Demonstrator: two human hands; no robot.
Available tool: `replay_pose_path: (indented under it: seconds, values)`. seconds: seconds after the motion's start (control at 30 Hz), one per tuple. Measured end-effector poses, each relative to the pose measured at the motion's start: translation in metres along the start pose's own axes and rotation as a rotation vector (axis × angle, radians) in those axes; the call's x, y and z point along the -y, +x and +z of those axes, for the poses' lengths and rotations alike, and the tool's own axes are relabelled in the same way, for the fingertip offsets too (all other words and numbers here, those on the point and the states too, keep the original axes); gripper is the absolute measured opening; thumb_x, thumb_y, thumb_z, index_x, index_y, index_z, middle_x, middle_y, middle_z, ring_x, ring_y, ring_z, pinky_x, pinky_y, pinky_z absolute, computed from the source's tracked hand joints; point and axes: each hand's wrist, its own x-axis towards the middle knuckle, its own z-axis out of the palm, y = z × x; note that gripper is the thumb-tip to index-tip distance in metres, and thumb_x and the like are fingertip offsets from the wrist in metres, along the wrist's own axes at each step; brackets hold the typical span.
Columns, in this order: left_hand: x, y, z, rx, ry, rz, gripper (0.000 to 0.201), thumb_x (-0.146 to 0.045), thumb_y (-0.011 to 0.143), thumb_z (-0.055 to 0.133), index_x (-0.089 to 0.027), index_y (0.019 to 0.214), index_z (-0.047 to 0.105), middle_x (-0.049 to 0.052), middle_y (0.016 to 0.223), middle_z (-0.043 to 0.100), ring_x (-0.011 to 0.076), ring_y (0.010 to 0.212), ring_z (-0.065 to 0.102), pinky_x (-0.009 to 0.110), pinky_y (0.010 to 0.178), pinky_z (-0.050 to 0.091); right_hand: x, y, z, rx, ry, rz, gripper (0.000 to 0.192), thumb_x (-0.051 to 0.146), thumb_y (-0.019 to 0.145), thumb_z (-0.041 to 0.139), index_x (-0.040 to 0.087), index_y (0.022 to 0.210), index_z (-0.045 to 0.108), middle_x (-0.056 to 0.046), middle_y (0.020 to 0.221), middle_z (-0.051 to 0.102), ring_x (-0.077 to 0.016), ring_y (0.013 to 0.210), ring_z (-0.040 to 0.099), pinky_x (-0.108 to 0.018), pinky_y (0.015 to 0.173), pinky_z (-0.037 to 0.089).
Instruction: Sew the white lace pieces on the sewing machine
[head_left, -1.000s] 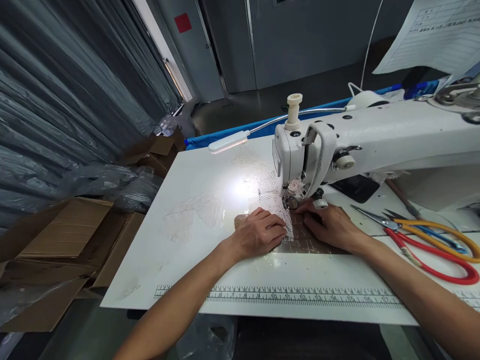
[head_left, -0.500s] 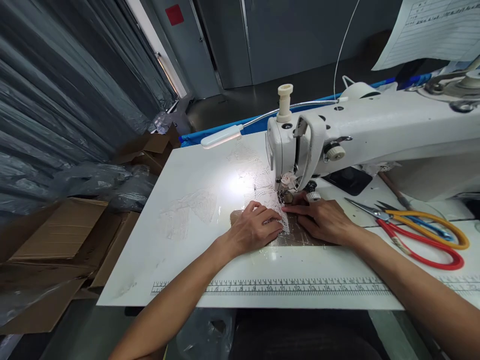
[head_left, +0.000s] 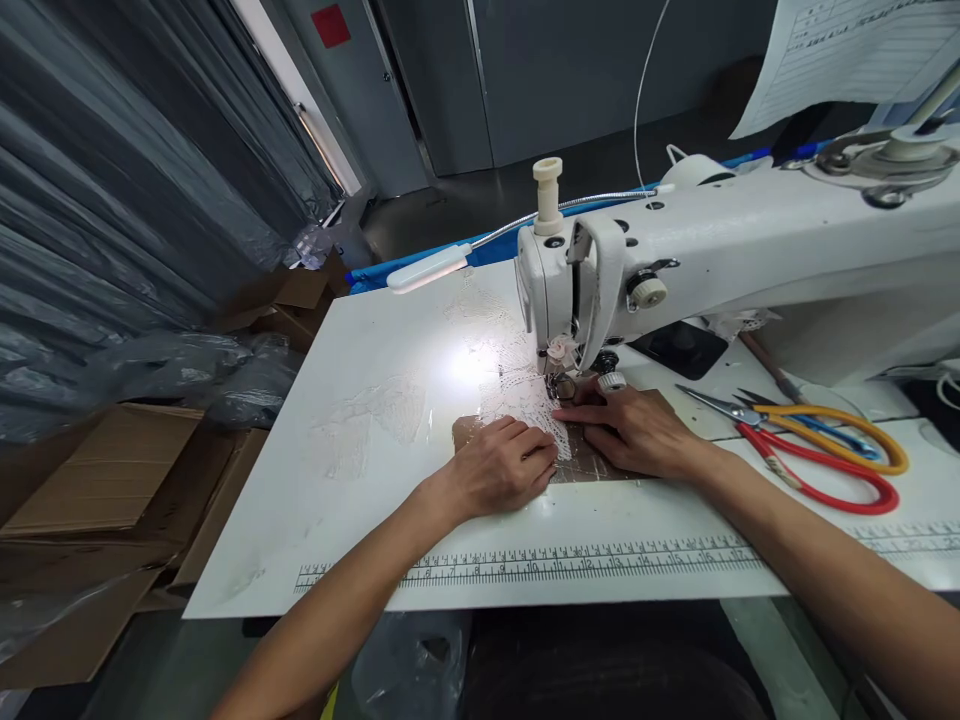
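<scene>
Lace [head_left: 525, 402] is lying at the centre of the frame, on the white table [head_left: 255, 500] and partly over a brown sheet [head_left: 592, 463], just below the sewing machine [head_left: 720, 235]. Relative to the machine, it is showing little shift since one second ago. My left hand [head_left: 504, 468] is pressing down left of centre, palm lowered, fingers bent and close together; whether they are pinching the lace, I cannot tell. My right hand [head_left: 637, 430] is lying right of centre, thumb and forefinger spread apart. Its forefinger [head_left: 574, 413] is now reaching further left, touching the lace edge in front of the presser foot [head_left: 559, 388]; I am judging this as guiding the edge.
</scene>
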Motion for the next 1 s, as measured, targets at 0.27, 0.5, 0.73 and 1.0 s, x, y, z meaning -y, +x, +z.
replay_pose_path:
  seconds: [0.27,0.5,0.73,1.0]
  values:
    - [-0.006,0.013,-0.011,0.159,0.046,-0.017,0.022,-0.029,0.080,0.054,-0.012,0.077,0.068,0.010,0.078,0.065,0.0217,0.074,0.058,0.044,0.083,0.045,-0.003,-0.002,-0.001,0.030,-0.059,-0.100,0.038,0.021,0.089,0.049,0.035,0.120,0.067,-0.009,0.110,0.059,-0.0208,0.081,0.057,-0.035,0.071,0.048]
    - [-0.002,0.012,-0.013,0.175,-0.093,-0.104,0.027,-0.032,0.082,0.053,-0.012,0.088,0.071,0.010,0.089,0.065,0.0214,0.080,0.058,0.039,0.081,0.044,-0.001,-0.002,0.000,-0.008,-0.120,-0.130,0.038,0.023,0.092,0.043,0.029,0.123,0.066,-0.011,0.109,0.060,-0.0185,0.075,0.057,-0.031,0.064,0.047]
    - [-0.001,0.010,-0.016,0.224,-0.102,-0.131,0.036,-0.035,0.085,0.050,-0.009,0.103,0.067,0.012,0.103,0.065,0.0238,0.088,0.057,0.042,0.086,0.043,0.003,0.001,0.001,-0.068,-0.204,-0.112,0.038,0.021,0.093,0.040,0.026,0.117,0.069,-0.011,0.107,0.062,-0.0170,0.069,0.055,-0.026,0.054,0.041]
    - [0.001,0.008,-0.011,0.205,-0.081,-0.165,0.041,-0.036,0.086,0.047,-0.008,0.111,0.063,0.014,0.112,0.062,0.0265,0.094,0.055,0.045,0.089,0.042,0.008,0.004,0.004,-0.101,-0.317,-0.105,0.040,0.020,0.094,0.035,0.023,0.119,0.067,-0.011,0.101,0.064,-0.0196,0.069,0.058,-0.025,0.048,0.040]
